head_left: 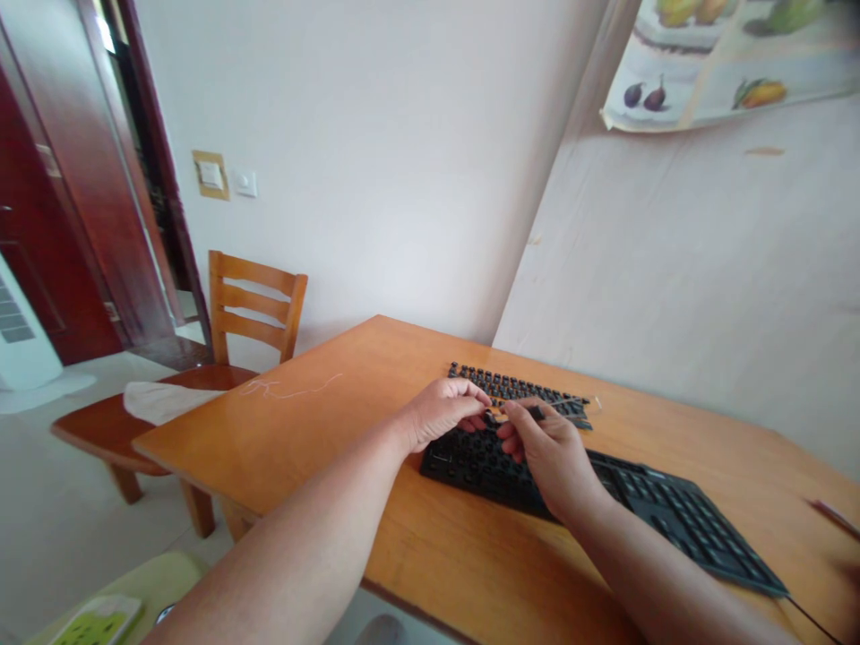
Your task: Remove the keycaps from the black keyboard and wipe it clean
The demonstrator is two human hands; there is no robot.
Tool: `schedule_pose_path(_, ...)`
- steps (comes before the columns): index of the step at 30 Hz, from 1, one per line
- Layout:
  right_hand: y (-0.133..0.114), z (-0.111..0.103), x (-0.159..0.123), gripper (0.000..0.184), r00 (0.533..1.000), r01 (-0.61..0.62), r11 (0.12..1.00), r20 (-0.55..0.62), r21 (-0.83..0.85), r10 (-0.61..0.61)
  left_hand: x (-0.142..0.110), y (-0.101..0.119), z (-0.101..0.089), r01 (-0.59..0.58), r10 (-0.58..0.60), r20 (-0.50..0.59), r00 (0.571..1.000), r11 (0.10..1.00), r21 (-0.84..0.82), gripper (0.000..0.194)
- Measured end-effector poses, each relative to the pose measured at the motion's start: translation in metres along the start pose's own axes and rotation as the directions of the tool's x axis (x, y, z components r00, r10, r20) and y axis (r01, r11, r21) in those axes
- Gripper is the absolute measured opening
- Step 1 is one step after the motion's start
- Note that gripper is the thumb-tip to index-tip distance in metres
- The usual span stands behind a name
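Both my hands meet over the left part of a black keyboard [655, 488] on the wooden table. My left hand [447, 412] pinches a small black keycap [495, 417] between thumb and fingertips. Close against it, my right hand [541, 439] is closed on a slim tool with a dark part [536, 413]; its exact kind is unclear. Thin pale sticks [571, 402] show just beyond my right hand; I cannot tell whether they belong to the tool. Behind the keyboard, loose black keycaps [517, 385] lie in rows. My hands hide part of the keyboard.
The wooden table [322, 430] reaches to the wall. Pale thread [296, 392] lies on its left side. A wooden chair [255, 305] with a white cloth [167, 401] stands left. The keyboard's cable [812, 620] runs off at lower right. A power strip [98, 623] sits at lower left.
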State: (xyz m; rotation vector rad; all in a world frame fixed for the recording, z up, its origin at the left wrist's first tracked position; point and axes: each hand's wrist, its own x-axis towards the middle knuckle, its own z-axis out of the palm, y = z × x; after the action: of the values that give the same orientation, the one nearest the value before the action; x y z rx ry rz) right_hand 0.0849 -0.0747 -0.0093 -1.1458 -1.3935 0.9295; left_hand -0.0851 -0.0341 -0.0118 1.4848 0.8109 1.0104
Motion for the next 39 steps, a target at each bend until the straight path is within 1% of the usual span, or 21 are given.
schedule_pose_path(8,0.004,0.001,0.001,0.041,0.999,0.013,0.999,0.038,0.041,-0.015,0.0,-0.002,0.0,-0.044,0.043,0.016,0.999,0.999,0.019,0.021)
schedule_pose_path(14,0.003,0.004,-0.002,0.046,0.997,0.052,0.999,0.057,-0.005,-0.052,0.0,-0.003,0.0,-0.043,0.043,-0.002,0.999,0.998,0.042,0.017)
schedule_pose_path(17,0.004,0.003,0.0,0.049,0.998,0.056,0.998,0.044,-0.041,-0.054,-0.001,-0.002,0.0,-0.022,0.022,-0.004,1.0,0.999,0.045,0.017)
schedule_pose_path(20,0.005,-0.001,0.004,0.049,0.999,0.042,0.998,-0.01,-0.045,-0.042,-0.001,-0.003,-0.001,0.0,0.001,-0.012,1.0,0.999,0.035,0.018)
schedule_pose_path(22,0.004,-0.006,0.008,0.046,0.993,0.083,0.991,-0.072,-0.101,-0.091,0.0,-0.003,-0.001,0.004,-0.004,-0.022,1.0,1.0,0.013,0.019)
schedule_pose_path(25,0.003,-0.013,0.013,0.043,0.959,0.214,0.936,-0.124,-0.28,-0.256,0.001,-0.004,-0.002,0.0,-0.001,-0.037,0.999,1.0,-0.025,0.019)
schedule_pose_path(27,0.004,-0.015,0.014,0.042,0.945,0.262,0.908,-0.104,-0.327,-0.31,0.002,-0.004,-0.003,-0.004,0.002,-0.044,0.999,0.999,-0.05,0.02)
schedule_pose_path(30,0.005,-0.014,0.014,0.039,0.956,0.278,0.906,0.0,-0.319,-0.294,0.002,-0.005,-0.003,-0.006,0.002,-0.043,0.999,0.996,-0.088,0.023)
schedule_pose_path(32,0.007,-0.012,0.013,0.035,0.95,0.31,0.881,0.083,-0.357,-0.301,0.002,-0.005,-0.004,-0.008,0.004,-0.038,0.999,0.994,-0.107,0.025)
schedule_pose_path(34,0.008,-0.009,0.013,0.031,0.944,0.331,0.851,0.135,-0.409,-0.302,0.002,-0.005,-0.004,-0.012,0.009,-0.029,1.0,0.993,-0.121,0.027)
schedule_pose_path(39,0.006,-0.007,0.013,0.025,0.947,0.321,0.827,0.146,-0.461,-0.286,0.001,-0.005,-0.003,-0.014,0.01,-0.026,1.0,0.988,-0.153,0.032)
